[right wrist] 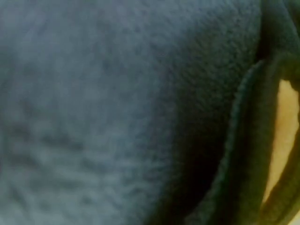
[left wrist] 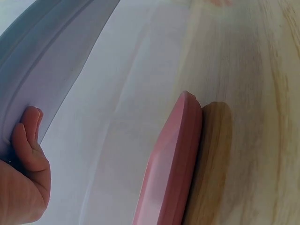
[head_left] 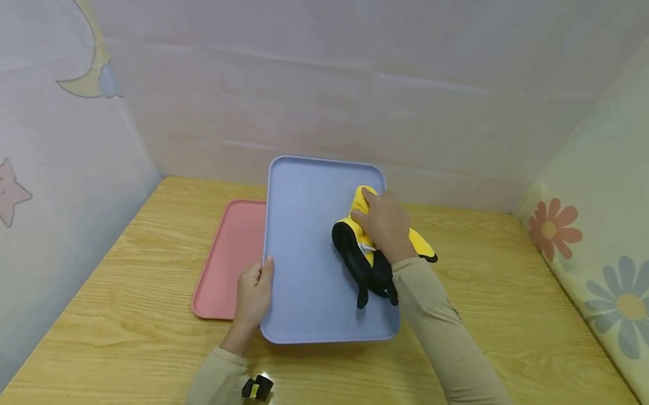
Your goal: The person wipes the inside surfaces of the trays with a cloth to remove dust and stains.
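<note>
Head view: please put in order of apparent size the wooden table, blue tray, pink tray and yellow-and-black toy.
Wooden table
Blue tray
Pink tray and yellow-and-black toy: both partly covered; visible areas look too alike to rank.

Glare whitens the table; right wrist view blurred.

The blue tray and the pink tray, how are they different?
The blue tray is blue, while the pink tray is pink. The left hand holds the blue tray up at a tilt, but the pink tray lies on the table. The right hand has a yellow-and-black toy at the blue tray; no toy shows on the visible part of the pink tray. Both have rounded corners and a rim.
</note>
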`<state>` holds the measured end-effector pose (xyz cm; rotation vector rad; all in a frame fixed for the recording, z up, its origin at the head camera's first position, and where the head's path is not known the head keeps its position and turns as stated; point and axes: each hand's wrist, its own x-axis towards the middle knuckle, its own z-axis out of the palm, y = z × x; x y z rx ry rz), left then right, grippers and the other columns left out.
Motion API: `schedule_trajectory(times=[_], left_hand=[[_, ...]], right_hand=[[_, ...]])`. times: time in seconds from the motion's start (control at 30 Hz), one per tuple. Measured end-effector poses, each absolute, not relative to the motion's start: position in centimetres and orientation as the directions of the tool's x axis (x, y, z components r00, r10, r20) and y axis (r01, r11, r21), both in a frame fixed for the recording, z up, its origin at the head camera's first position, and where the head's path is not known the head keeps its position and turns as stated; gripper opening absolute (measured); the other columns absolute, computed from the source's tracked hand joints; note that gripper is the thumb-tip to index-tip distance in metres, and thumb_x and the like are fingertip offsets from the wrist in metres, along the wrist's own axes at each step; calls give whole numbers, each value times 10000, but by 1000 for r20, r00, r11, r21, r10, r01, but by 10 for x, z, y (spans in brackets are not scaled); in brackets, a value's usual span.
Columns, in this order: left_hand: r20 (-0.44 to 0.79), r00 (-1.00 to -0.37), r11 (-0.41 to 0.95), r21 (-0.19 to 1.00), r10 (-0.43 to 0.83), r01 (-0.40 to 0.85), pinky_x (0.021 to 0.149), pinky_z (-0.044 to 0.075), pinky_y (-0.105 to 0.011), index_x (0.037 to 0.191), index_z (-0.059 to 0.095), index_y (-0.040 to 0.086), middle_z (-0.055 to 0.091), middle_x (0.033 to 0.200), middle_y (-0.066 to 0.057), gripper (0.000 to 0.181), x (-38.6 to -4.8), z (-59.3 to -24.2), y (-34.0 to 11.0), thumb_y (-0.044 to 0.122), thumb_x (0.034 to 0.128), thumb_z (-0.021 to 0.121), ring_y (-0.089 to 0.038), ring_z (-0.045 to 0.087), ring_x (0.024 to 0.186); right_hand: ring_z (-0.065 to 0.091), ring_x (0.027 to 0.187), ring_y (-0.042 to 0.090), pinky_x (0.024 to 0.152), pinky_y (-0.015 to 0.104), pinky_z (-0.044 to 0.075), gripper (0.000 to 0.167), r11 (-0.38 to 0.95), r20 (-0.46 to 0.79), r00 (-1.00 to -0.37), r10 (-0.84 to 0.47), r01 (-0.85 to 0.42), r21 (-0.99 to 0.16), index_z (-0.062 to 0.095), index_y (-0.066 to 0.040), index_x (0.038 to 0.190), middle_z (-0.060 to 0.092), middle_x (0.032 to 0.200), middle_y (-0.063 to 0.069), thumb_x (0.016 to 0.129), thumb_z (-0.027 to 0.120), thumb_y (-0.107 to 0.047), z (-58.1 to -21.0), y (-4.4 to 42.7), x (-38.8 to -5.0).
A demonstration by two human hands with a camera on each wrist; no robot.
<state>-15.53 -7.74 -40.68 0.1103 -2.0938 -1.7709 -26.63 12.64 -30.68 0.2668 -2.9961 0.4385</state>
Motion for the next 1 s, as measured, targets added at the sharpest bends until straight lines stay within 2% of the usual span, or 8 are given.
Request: schedule_trajectory(times=[0.3, 0.57, 0.7, 0.83, 1.0], left_hand=[[269, -910, 220, 953, -316, 206, 405, 297, -232, 573, 374, 81, 337, 509, 10, 389, -154, -408, -80, 162, 947, 445, -101, 345, 441], [231, -921, 213, 962, -313, 169, 415, 295, -222, 567, 374, 83, 337, 510, 15, 385, -153, -403, -79, 122, 943, 449, -63, 339, 434], [232, -924, 210, 962, -305, 172, 425, 290, -218, 569, 373, 64, 323, 515, 14, 376, -143, -385, -74, 70, 940, 434, -53, 323, 440], [233, -924, 229, 959, -302, 167, 431, 289, -213, 571, 356, 62, 312, 518, 18, 373, -136, -372, -70, 45, 937, 424, -42, 314, 442], [250, -919, 232, 955, -306, 183, 427, 279, -218, 564, 331, 79, 305, 521, 21, 386, -140, -381, -69, 55, 934, 437, -32, 305, 445]], right_hand=[[457, 627, 263, 485, 309, 346, 537, 956, 132, -981, -144, -173, -237, 417, -108, 1332, 434, 882, 180, 839, 483, -308, -310, 134, -268], [455, 742, 283, 551, 335, 366, 536, 947, 128, -982, -137, -168, -273, 390, -113, 1350, 461, 980, 210, 859, 451, -319, -316, 130, -268], [457, 780, 287, 560, 344, 378, 531, 946, 124, -981, -152, -181, -270, 393, -105, 1347, 473, 1041, 224, 864, 443, -320, -317, 123, -266], [465, 729, 272, 546, 333, 381, 526, 937, 133, -977, -165, -198, -288, 406, -101, 1338, 477, 1007, 202, 860, 451, -317, -317, 113, -263], [470, 629, 264, 529, 327, 386, 500, 916, 179, -965, -191, -240, -321, 432, -90, 1301, 473, 984, 194, 847, 476, -295, -319, 99, -259]])
